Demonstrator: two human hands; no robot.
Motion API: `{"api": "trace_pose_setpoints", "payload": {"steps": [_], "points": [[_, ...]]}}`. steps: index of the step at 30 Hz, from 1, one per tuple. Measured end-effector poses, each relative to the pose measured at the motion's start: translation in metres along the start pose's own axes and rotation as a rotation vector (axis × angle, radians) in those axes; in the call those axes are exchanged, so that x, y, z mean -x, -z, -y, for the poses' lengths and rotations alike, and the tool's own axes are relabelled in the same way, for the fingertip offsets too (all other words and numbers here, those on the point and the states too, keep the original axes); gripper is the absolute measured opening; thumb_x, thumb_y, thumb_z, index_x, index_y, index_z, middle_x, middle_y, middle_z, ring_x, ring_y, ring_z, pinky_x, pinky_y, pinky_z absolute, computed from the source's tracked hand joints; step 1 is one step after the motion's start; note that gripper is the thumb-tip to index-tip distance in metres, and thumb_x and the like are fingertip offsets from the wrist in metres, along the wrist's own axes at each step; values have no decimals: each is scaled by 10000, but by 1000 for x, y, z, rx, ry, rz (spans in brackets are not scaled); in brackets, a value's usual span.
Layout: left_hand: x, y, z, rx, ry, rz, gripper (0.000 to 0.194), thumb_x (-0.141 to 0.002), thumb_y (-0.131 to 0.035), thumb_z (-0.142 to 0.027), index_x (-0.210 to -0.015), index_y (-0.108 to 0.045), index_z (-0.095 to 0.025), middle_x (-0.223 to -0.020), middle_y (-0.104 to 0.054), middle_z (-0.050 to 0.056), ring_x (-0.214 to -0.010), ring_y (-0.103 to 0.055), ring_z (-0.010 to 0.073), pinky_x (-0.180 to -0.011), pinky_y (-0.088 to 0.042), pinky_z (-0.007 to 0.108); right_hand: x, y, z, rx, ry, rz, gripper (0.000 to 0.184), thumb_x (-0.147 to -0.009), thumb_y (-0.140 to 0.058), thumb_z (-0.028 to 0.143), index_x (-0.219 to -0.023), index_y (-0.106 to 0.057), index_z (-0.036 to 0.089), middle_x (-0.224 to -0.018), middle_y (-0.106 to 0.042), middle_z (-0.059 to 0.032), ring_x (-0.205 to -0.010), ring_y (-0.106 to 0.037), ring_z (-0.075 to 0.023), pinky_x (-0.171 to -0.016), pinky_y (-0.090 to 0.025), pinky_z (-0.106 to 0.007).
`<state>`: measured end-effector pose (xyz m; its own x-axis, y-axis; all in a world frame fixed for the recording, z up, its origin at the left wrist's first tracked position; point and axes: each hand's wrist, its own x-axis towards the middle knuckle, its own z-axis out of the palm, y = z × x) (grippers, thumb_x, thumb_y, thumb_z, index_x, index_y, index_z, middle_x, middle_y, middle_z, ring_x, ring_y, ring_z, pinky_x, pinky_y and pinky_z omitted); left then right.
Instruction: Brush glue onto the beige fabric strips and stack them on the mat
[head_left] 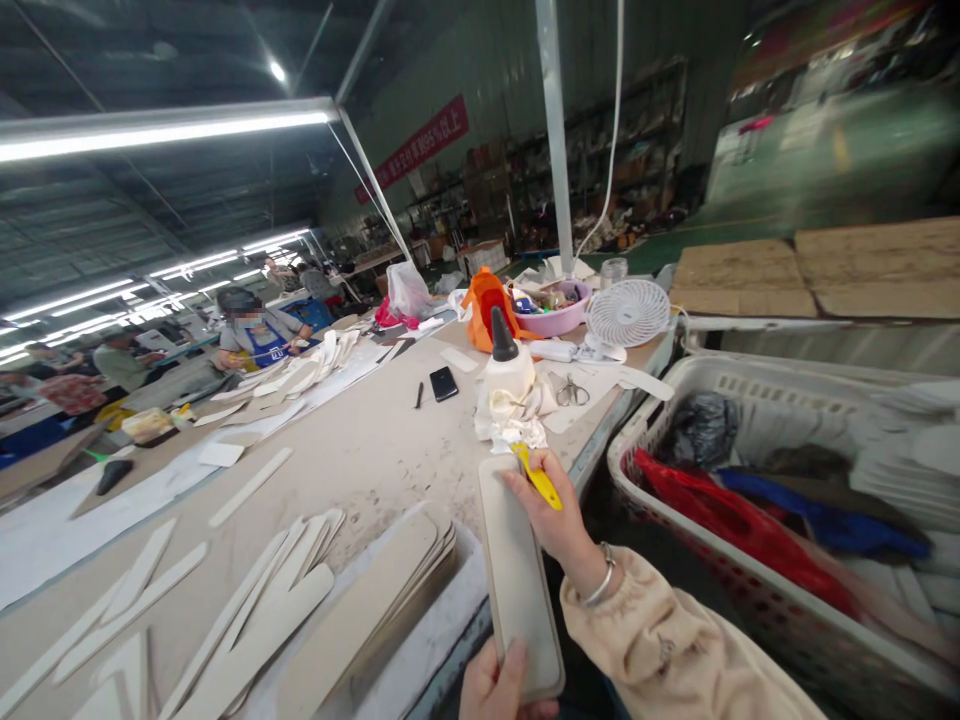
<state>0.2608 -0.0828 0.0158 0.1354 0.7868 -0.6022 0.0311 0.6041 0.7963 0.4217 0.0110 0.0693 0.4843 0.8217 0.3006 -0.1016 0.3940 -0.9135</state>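
- Table (360, 430): filled the middle, strips scattered near left.
- Basket (679, 535): right of table, cloth inside.
- Stack of panels (367, 610): near edge of table.
- Panel (515, 560): by the near right table edge, right of stack, held at both ends.
- Fan (628, 312): far right on table.
- Right hand (553, 505): thumb on panel's far end, yellow tool (541, 480) tucked in grip.
- Left hand (499, 685): pinched panel's near end, thumb on top.
- Phone (444, 384): flat, beyond stack.
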Motion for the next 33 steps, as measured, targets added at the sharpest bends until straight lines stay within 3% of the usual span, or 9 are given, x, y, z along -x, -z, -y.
{"api": "trace_pose_setpoints", "payload": {"steps": [15,22,27,33], "points": [[-3,6,11,122,102,78,663,-530,-817,-607,-933,-677,-100,-667,-702,74,-611,-678,223,-485,-550,285,-1,-3,-10,64,-11,7,324,-816,-638,374,-830,-335,258,-658,-320,79,-541,-341,-112,-511,-315,-232],[-3,8,18,162,103,98,723,-542,-816,-603,-1004,-660,-69,-692,-699,93,-614,-679,220,-470,-547,272,0,-2,-12,91,8,23,321,-823,-643,345,-821,-336,253,-665,-315,78,-558,-330,-108,-524,-309,-232],[3,3,12,195,86,114,634,-579,-821,-551,-966,-671,-71,-698,-703,97,-618,-677,206,-455,-537,252,1,0,-15,62,-15,48,327,-818,-656,343,-835,-342,253,-652,-321,82,-542,-320,-104,-504,-301,-231],[15,5,1,242,62,232,496,-670,-808,-380,-1029,-659,-72,-863,-736,116,-749,-702,214,-584,-581,261,-3,5,-26,153,-11,23,370,-762,-713,365,-821,-367,248,-676,-380,71,-589,-380,-112,-557,-347,-236]]}}
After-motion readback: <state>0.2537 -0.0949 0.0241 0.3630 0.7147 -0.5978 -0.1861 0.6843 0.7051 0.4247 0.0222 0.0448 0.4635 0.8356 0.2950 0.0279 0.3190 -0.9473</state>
